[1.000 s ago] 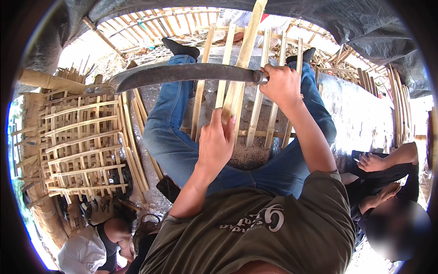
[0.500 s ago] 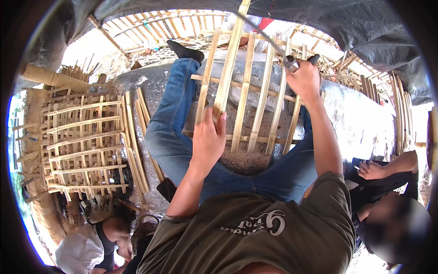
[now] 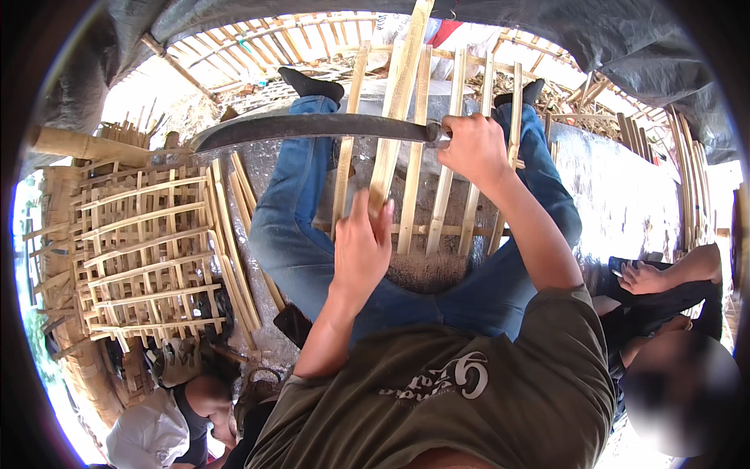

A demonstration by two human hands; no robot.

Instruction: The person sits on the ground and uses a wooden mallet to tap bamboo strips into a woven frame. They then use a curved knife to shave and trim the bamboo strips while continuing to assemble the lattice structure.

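My right hand is closed round the handle of a long, dark machete. Its blade points left and lies level across the view, above several slats of a bamboo lattice. Between my legs, the lattice's pale upright slats cross thinner bars. The fingers and thumb of my left hand pinch the near end of a long bamboo slat, which slants away toward the top edge over the lattice. The machete passes over the middle of this slat; whether they touch I cannot tell.
Stacked bamboo lattices stand at the left, beside loose bamboo strips. One person in white is at the lower left; another person's hand is at the right. Dark plastic sheeting hangs overhead.
The machete has swung from pointing up and away to lying level, pointing left. My right hand has moved left and slightly nearer. My left hand stays at the slat's near end.
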